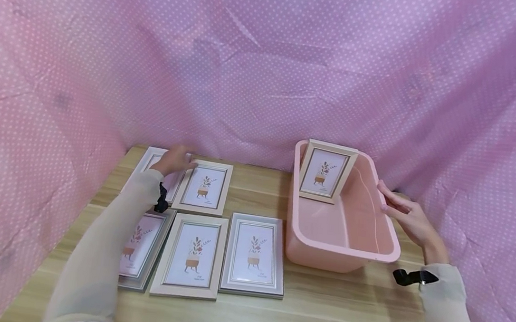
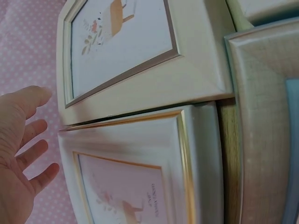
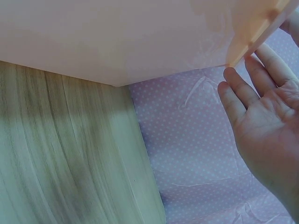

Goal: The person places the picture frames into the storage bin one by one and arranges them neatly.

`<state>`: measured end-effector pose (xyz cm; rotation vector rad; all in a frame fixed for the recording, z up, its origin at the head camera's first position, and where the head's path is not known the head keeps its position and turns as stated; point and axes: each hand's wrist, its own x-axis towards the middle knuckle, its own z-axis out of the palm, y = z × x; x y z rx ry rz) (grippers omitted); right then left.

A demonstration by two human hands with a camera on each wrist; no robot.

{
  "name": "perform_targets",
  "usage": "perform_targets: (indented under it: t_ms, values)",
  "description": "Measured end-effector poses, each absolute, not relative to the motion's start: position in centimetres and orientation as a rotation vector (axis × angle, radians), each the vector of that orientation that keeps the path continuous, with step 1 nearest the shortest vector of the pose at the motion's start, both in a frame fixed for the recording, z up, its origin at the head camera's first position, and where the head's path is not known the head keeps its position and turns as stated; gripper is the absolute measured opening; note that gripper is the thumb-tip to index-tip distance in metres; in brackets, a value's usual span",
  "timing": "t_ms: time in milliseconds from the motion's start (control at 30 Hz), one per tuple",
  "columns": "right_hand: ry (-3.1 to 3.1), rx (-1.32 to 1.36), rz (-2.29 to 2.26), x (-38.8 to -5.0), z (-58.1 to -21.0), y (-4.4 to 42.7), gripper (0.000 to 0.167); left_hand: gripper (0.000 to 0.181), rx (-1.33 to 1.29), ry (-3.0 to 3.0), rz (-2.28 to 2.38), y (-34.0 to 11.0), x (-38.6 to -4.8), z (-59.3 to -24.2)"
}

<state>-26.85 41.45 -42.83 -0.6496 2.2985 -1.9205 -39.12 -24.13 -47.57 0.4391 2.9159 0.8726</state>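
- From the head view, the left hand reaches over the back-left white frame; the left wrist view shows what this hides: spread fingers, clear of the frame borders.
- The left wrist view also brings out the white frame's gold lining and thick side, and a woven-looking border on the front-left grey frame, which the sleeve partly covers in the head view.
- The right hand touches the rim of the pink bin, fingers nearly straight; I cannot tell whether it pinches. The right wrist view shows fingertips below the rim, where light glows orange through the wall.
- The bin is smooth, plastic-looking, a rounded rectangle; inside, a pale wood-toned frame leans in the far left corner, its top at rim level.
- Left of the bin lie the back cream frame, the front cream frame and a silvery frame, all face up with plant prints; the silvery one sits just beside the bin.
- Bare, wood-grained worktop separates the back cream frame from the bin, with more along the front; beyond its edges hangs creased, dotted pink cloth.
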Motion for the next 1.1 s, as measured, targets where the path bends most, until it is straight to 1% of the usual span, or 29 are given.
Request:
perform_targets:
  t_ms: [133, 300, 367, 633, 833, 1100]
  values:
    - [2.327, -0.624, -1.887, -26.8, -42.7, 41.4, 0.054, 0.049, 0.432, 2.922, 0.829, -24.2, -39.5, -48.7]
    - [2.31, -0.636, -1.891, -26.8, -42.9, 41.5, 0.054, 0.027, 0.476, 2.944, 0.79, -24.2, -39.9, -49.7]
    - [2.294, -0.649, -1.901, -26.8, -43.0, 41.6, 0.054, 0.022, 0.484, 2.951, 0.779, -24.1, -39.9, -49.8]
    - [2.335, -0.635, -1.858, -27.1, -43.2, 41.6, 0.054, 0.038, 0.427, 2.998, 0.779, -23.6, -39.6, -50.1]
    - [2.358, -0.625, -1.827, -27.0, -43.2, 41.7, 0.055, 0.037, 0.357, 2.994, 0.792, -23.5, -40.0, -51.0]
    - [2.328, -0.657, -1.862, -27.0, -43.1, 41.9, 0.055, 0.031, 0.36, 3.012, 0.8, -23.4, -40.6, -50.6]
